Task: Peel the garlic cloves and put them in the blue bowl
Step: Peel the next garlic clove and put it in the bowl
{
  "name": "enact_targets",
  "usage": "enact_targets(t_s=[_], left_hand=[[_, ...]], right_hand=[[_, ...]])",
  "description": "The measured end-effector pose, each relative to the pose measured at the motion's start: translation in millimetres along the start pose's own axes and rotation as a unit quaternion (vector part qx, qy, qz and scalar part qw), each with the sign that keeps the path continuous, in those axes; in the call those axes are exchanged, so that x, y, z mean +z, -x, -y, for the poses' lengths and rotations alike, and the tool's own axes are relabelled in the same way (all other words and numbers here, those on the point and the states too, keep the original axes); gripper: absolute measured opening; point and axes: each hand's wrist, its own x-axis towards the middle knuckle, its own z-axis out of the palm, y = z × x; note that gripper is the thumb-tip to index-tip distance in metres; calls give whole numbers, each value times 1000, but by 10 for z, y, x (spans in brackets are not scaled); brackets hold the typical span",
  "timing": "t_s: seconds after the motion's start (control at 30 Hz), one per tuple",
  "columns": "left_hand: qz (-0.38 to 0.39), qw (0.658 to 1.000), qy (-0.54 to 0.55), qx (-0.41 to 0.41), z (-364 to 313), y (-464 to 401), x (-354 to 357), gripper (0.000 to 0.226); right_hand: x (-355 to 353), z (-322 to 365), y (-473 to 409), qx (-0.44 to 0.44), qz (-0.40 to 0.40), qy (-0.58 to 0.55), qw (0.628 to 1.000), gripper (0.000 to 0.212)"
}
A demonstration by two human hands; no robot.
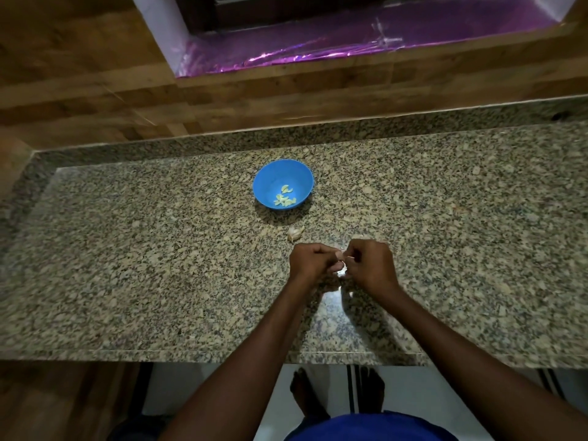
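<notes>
A blue bowl (273, 173) stands on the granite counter and holds several peeled, yellowish garlic cloves (284, 197). An unpeeled piece of garlic (295, 233) lies on the counter just in front of the bowl. Closer to me, my left hand (310, 261) and my right hand (370, 264) meet over the counter, fingers curled. Between their fingertips they pinch a small garlic clove (341, 265), mostly hidden; only a pale bit of it shows.
The speckled granite counter (159, 249) runs wide to both sides, with a wooden wall behind it. A window sill covered in purple foil (350, 43) sits above. The counter's front edge is near my body; my bare feet show below on a white floor.
</notes>
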Motion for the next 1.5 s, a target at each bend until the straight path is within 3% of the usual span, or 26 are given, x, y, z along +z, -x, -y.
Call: enact_targets(t_s=[0.13, 0.27, 0.33, 0.4, 0.5, 0.57, 0.63, 0.77, 0.93, 1.1, 1.23, 1.37, 1.5], left_hand=[[-36, 995, 68, -69, -28, -9, 41, 12], [-29, 998, 54, -23, -16, -9, -8, 7], [-35, 998, -6, 46, -12, -20, -40, 7], [-43, 994, -51, 89, 2, -27, -35, 10], [-61, 996, -52, 44, -17, -35, -18, 8], [-47, 998, 13, -35, -57, -59, -21, 14], [-26, 992, 77, -92, -91, -98, -45, 18], [-14, 992, 89, -87, -112, -198, -113, 8], [-51, 995, -78, 24, 40, -241, -204, 11], [-35, 966, -232, 105, 147, -228, -190, 13], [-14, 946, -298, 128, 143, -217, -170, 13], [-53, 944, -300, 127, 149, -177, -157, 14], [-3, 978, -183, 99, 157, -149, -177, 13]], right_hand=[[120, 23, 106, -106, -35, 75, 991, 20], [64, 15, -5, 46, -21, -79, 996, 15], [50, 13, -42, 144, 5, -217, 966, 12], [54, 31, -55, 189, 11, -270, 944, 12], [103, 41, -47, 46, -15, -52, 997, 15], [123, 49, -29, -33, -14, 43, 998, 19], [144, 1, -23, -49, -2, 65, 997, 24], [176, -120, -40, 19, 1, 9, 1000, 14], [178, -180, -90, 110, 43, -96, 988, 14], [179, -160, -134, 223, 67, -275, 933, 13], [179, -148, -162, 271, 91, -335, 898, 12], [165, -159, -178, 287, 117, -353, 883, 10], [175, -168, -199, 293, 124, -358, 878, 5]])
